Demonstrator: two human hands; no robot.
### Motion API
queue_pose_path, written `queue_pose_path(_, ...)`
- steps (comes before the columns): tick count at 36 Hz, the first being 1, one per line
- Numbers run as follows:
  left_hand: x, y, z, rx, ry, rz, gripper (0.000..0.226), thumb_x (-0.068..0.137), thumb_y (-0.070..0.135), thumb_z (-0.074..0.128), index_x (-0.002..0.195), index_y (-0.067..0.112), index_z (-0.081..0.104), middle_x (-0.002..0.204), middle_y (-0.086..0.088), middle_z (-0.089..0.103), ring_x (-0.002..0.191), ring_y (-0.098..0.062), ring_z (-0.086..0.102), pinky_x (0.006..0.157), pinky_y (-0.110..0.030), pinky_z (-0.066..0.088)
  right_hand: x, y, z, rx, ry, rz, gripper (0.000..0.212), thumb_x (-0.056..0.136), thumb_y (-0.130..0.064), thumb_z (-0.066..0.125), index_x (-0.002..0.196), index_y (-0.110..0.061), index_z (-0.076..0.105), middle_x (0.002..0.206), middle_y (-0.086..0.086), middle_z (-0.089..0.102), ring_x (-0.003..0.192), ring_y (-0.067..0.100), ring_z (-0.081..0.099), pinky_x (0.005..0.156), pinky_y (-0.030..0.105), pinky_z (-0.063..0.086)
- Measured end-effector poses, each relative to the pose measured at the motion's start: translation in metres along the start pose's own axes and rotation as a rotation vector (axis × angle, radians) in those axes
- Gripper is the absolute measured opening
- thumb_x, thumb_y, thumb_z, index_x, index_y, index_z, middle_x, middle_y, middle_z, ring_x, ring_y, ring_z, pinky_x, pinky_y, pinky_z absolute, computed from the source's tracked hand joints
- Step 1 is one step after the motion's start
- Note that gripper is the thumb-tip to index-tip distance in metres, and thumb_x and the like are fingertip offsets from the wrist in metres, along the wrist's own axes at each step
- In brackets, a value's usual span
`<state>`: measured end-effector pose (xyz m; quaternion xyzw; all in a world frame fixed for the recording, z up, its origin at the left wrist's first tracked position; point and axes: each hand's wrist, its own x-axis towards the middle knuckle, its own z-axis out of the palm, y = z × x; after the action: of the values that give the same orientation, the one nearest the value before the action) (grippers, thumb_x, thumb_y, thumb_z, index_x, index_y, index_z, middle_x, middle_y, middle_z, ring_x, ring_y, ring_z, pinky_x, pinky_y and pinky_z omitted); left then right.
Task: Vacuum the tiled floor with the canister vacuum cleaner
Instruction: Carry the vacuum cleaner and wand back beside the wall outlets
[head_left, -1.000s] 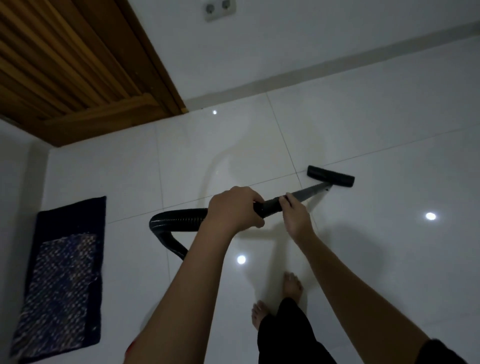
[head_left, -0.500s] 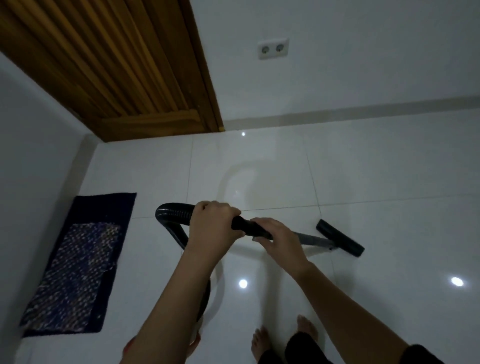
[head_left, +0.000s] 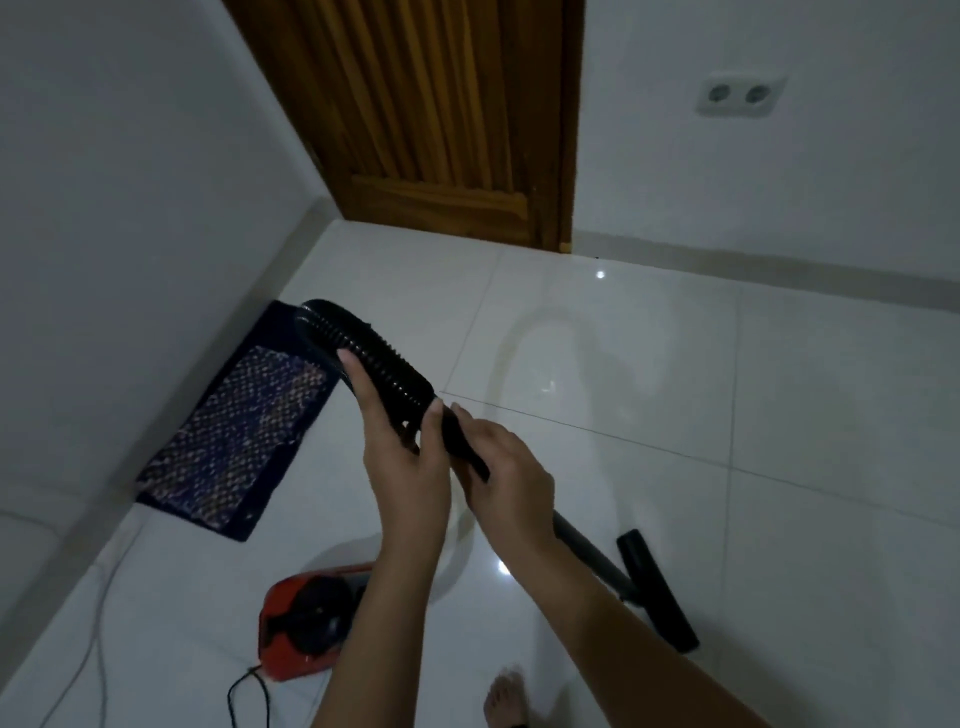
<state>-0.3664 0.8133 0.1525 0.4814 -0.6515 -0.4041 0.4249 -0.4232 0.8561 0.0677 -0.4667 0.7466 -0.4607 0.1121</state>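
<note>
Your vacuum's grey wand tube (head_left: 592, 556) has its long axis going from the middle of the frame down to the lower right. It points to the black floor nozzle (head_left: 657, 590), which rests on the glossy white tiled floor (head_left: 779, 415). The black ribbed hose (head_left: 363, 353) arches from your hands up to the left.

Your left hand (head_left: 405, 457) is clamped on the ribbed hose end, and your right hand (head_left: 506, 478) is wrapped around the black handle just below it and hides where the wand begins.

Your left forearm covers part of the red canister body (head_left: 306, 623) at the lower left. The light is dim, and a bare foot (head_left: 506, 696) at the bottom edge is blurred.

Half a second ago the wand lay almost level across the frame. Now it slopes steeply, and the canister has come into view.
</note>
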Motion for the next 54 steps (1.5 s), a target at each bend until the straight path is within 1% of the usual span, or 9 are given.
queue_pose_path(5,0.019,-0.006,-0.024,-0.058,0.045,0.024,0.084,0.093,-0.001,0.053,0.150,0.033,0.001,0.118,0.039,0.038,0.101,0.026,0.050,0.082,0.002,0.042,-0.008,0.014,0.024,0.154,-0.242,-0.029,0.070,0.095,-0.012,0.056,0.151,-0.037,0.022,0.133,-0.002,0.051,0.122,0.010,0.047,0.092,0.022,0.048)
queue_pose_path(12,0.055,-0.019,-0.064,-0.074,0.260,0.108,0.078,0.092,0.002,0.055,0.149,0.037,0.015,0.144,0.014,0.042,0.125,-0.006,0.050,0.109,-0.042,0.042,-0.026,0.061,0.083,0.220,-0.613,-0.018,0.090,0.099,-0.008,0.047,0.136,-0.069,-0.008,0.134,-0.002,0.048,0.117,0.012,0.051,0.102,0.018,0.039)
queue_pose_path(16,0.070,-0.038,-0.093,-0.054,0.358,0.210,0.071,0.094,0.006,0.053,0.150,0.031,0.018,0.148,-0.005,0.041,0.129,-0.019,0.049,0.107,-0.046,0.042,-0.014,0.047,0.125,0.334,-0.614,-0.092,0.074,0.098,-0.006,0.049,0.143,-0.047,0.007,0.130,-0.003,0.049,0.115,0.006,0.049,0.102,0.011,0.036)
queue_pose_path(21,0.074,-0.068,-0.123,0.036,0.411,0.350,0.064,0.098,0.015,0.048,0.151,0.026,0.014,0.145,-0.003,0.045,0.108,0.007,0.057,0.094,-0.023,0.052,-0.015,0.030,0.182,0.469,-0.507,-0.249,0.069,0.097,-0.008,0.053,0.142,-0.045,0.017,0.120,-0.002,0.047,0.107,-0.001,0.048,0.095,0.007,0.037)
queue_pose_path(27,0.043,-0.146,-0.142,0.204,0.170,0.275,0.085,0.095,0.018,0.053,0.147,0.044,-0.009,0.150,-0.009,0.037,0.121,-0.022,0.056,0.098,-0.035,0.051,-0.025,0.019,0.234,0.599,-0.346,-0.431,0.068,0.097,-0.011,0.053,0.143,-0.044,0.017,0.126,0.002,0.046,0.115,0.004,0.049,0.101,0.008,0.036)
queue_pose_path(34,0.004,-0.214,-0.155,0.227,0.249,0.242,0.083,0.096,0.020,0.052,0.146,0.046,-0.010,0.133,-0.008,0.055,0.091,0.000,0.062,0.073,-0.005,0.051,-0.053,0.021,0.268,0.637,-0.285,-0.626,0.061,0.098,-0.007,0.050,0.153,-0.014,0.023,0.123,0.002,0.045,0.107,0.002,0.050,0.091,0.003,0.038)
queue_pose_path(40,-0.026,-0.223,-0.165,0.194,0.333,0.326,0.080,0.096,0.019,0.051,0.147,0.044,-0.006,0.150,-0.007,0.038,0.131,-0.024,0.046,0.107,-0.047,0.042,-0.090,0.048,0.284,0.609,-0.425,-0.648,0.058,0.104,-0.026,0.039,0.151,-0.040,0.008,0.142,-0.002,0.041,0.112,-0.028,0.035,0.088,-0.007,0.028)
queue_pose_path(51,-0.034,-0.224,-0.191,0.149,0.242,0.275,0.100,0.090,0.012,0.061,0.143,0.049,-0.014,0.136,-0.003,0.042,0.099,-0.014,0.062,0.076,-0.018,0.055,-0.103,0.033,0.306,0.564,-0.436,-0.624,0.061,0.103,-0.026,0.038,0.146,-0.041,-0.002,0.127,0.002,0.043,0.091,-0.012,0.044,0.073,-0.003,0.037)
queue_pose_path(54,-0.027,-0.230,-0.194,0.206,0.297,0.275,0.104,0.089,0.007,0.062,0.143,0.048,-0.016,0.145,-0.007,0.039,0.111,-0.021,0.058,0.090,-0.027,0.054,-0.096,0.034,0.314,0.602,-0.464,-0.635,0.061,0.103,-0.024,0.039,0.146,-0.044,0.000,0.122,-0.002,0.043,0.095,-0.023,0.044,0.077,-0.002,0.038)
